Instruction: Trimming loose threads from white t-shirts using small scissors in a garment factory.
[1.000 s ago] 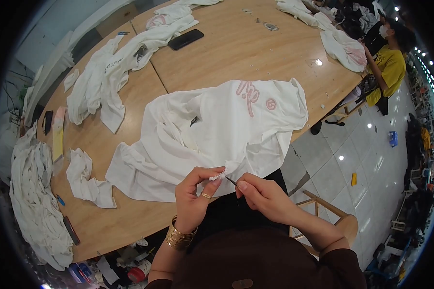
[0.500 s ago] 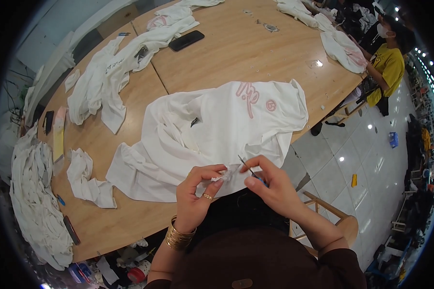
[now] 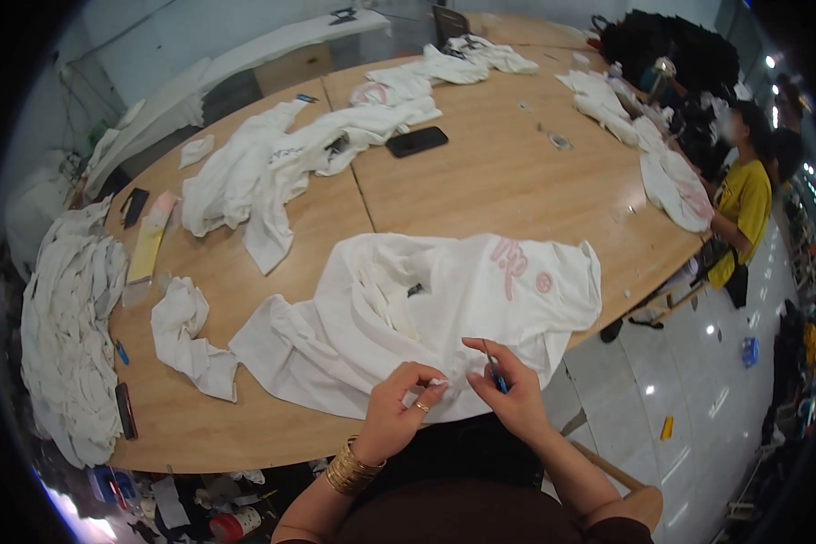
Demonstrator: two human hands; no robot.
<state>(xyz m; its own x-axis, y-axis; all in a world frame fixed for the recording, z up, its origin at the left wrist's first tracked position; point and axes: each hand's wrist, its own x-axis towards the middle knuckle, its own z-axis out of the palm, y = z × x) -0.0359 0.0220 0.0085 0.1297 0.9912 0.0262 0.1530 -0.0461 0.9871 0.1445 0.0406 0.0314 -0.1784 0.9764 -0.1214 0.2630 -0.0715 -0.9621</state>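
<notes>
A white sweatshirt (image 3: pixel 426 308) with a pink print lies spread on the wooden table (image 3: pixel 480 190) in front of me. My left hand (image 3: pixel 397 412), with gold bangles at the wrist and a ring, pinches the garment's near hem. My right hand (image 3: pixel 508 390) holds a small blue-handled cutting tool (image 3: pixel 495 374), its tip against the fabric right beside my left fingers. Both hands meet at the table's front edge.
More white garments lie about: a crumpled piece (image 3: pixel 186 335) to the left, a heap (image 3: pixel 68 326) at the far left, others (image 3: pixel 281 172) across the table. A black phone (image 3: pixel 415 140) lies mid-table. A person in a yellow top (image 3: pixel 742 204) sits at the right.
My right hand has moved left, closing on my left hand, bringing the small tool up against the hem. The sweatshirt has stayed in place.
</notes>
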